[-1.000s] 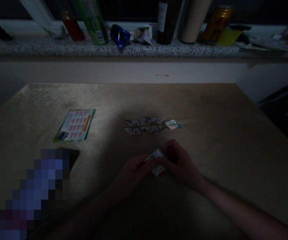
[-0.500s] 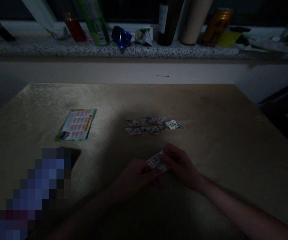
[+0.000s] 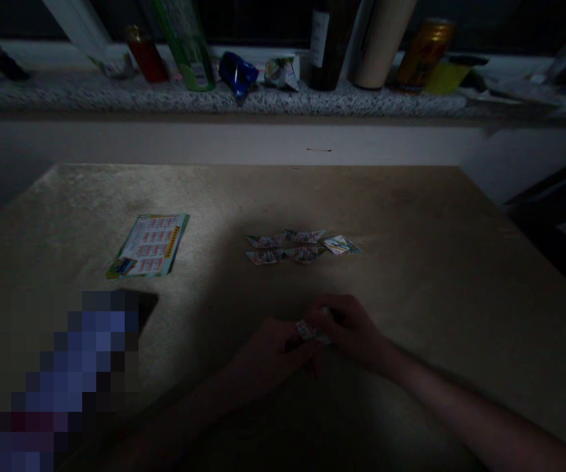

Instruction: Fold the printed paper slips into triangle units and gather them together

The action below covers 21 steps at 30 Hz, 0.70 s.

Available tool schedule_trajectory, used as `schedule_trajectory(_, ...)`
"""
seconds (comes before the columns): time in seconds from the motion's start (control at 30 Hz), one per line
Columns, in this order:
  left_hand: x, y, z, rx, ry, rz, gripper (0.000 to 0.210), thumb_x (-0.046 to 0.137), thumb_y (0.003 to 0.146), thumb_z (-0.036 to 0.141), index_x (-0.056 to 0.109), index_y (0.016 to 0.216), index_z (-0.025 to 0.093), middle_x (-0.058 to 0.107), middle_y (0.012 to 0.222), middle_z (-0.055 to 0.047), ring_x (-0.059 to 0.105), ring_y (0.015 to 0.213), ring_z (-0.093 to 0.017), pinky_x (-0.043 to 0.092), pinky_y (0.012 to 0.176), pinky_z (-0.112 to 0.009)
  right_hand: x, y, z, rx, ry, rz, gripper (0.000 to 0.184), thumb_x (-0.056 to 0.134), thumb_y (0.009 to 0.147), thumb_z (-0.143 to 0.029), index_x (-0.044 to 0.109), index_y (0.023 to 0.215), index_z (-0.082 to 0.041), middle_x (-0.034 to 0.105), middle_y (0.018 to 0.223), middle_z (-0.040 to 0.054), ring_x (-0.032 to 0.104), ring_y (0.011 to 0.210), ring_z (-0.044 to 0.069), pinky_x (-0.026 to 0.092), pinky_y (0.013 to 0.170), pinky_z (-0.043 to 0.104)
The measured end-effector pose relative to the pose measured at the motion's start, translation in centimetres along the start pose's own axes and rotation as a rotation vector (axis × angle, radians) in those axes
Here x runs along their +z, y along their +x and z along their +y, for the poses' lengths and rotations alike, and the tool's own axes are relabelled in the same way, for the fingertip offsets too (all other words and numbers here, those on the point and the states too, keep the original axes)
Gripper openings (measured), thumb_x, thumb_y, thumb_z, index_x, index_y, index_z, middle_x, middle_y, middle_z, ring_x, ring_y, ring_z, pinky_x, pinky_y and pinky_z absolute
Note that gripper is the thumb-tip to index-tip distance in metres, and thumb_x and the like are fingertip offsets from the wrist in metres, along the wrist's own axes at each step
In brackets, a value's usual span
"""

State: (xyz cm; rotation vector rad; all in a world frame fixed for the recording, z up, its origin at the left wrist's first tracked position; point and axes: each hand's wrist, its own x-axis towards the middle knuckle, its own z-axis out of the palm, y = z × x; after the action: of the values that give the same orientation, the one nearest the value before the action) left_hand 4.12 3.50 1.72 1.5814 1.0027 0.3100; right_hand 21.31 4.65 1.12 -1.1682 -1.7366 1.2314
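Between my hands is a small folded piece of printed paper (image 3: 304,330), mostly covered by fingers. My left hand (image 3: 276,347) pinches it from the left side. From above and the right, my right hand (image 3: 349,328) closes over it, thumb and fingers on the paper. Beyond the hands lie several folded paper boats (image 3: 266,257), close together in two short rows. At their right end rests a diamond-shaped folded paper (image 3: 342,245), flatter than the boats.
A printed calendar sheet (image 3: 150,246) lies on the table (image 3: 401,210) at the left. Nearer me on that side is a pixelated blue shape (image 3: 76,367). Along the stone windowsill (image 3: 283,101) stand a green bottle (image 3: 192,59), a dark bottle (image 3: 331,52) and an orange can (image 3: 423,56).
My right hand has shifted left over the folded paper and now covers more of it. The paper boats and the calendar sheet stay where they were.
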Motion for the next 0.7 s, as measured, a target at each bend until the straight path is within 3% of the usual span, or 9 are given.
schedule_trajectory(0.1,-0.03,-0.03,0.21,0.026,0.009,-0.025,0.037,0.047,0.091,0.035,0.072,0.071,0.016,0.07,0.066,-0.002,0.065,0.063,-0.017,0.042,0.059,-0.02,-0.08,0.1,-0.08,0.002,-0.037,-0.045,0.034,0.052,0.086,-0.039,0.054,0.06,-0.017,0.046,0.052,-0.0042,0.041,0.049,0.009,0.031,0.046,0.02)
schedule_trajectory(0.27,-0.02,-0.08,0.53,0.032,0.003,0.007,0.034,0.049,0.09,0.034,0.071,0.07,0.017,0.07,0.065,-0.001,0.065,0.064,-0.016,0.043,0.063,-0.019,0.05,-0.09,-0.39,-0.049,-0.045,-0.011,0.037,0.051,0.087,-0.035,0.048,0.055,-0.017,0.042,0.051,-0.0048,0.037,0.048,0.008,0.028,0.046,0.02)
schedule_trajectory(0.4,0.01,-0.11,0.47,0.005,-0.062,0.012,0.035,0.049,0.09,0.035,0.07,0.069,0.015,0.07,0.065,-0.002,0.065,0.062,-0.016,0.043,0.06,-0.019,0.06,0.15,-0.36,0.059,0.061,0.022,0.037,0.055,0.083,-0.044,0.05,0.057,-0.018,0.04,0.05,-0.0049,0.035,0.046,0.008,0.027,0.042,0.02)
schedule_trajectory(0.5,-0.03,-0.02,0.41,-0.042,-0.162,0.01,0.039,0.049,0.089,0.04,0.069,0.067,0.015,0.069,0.062,-0.001,0.064,0.06,-0.016,0.044,0.058,-0.019,-0.05,0.4,-0.29,0.102,0.087,0.017,0.042,0.047,0.086,-0.049,0.048,0.058,-0.018,0.04,0.051,-0.004,0.034,0.047,0.009,0.027,0.041,0.02)
schedule_trajectory(0.7,-0.36,0.19,0.58,-0.037,-0.223,-0.04,0.036,0.047,0.09,0.037,0.068,0.071,0.015,0.069,0.065,-0.001,0.065,0.063,-0.015,0.046,0.063,-0.02,-0.04,0.31,-0.11,-0.006,-0.063,0.062,0.042,0.039,0.092,-0.042,0.044,0.057,-0.018,0.039,0.05,-0.0042,0.035,0.046,0.009,0.028,0.044,0.021)
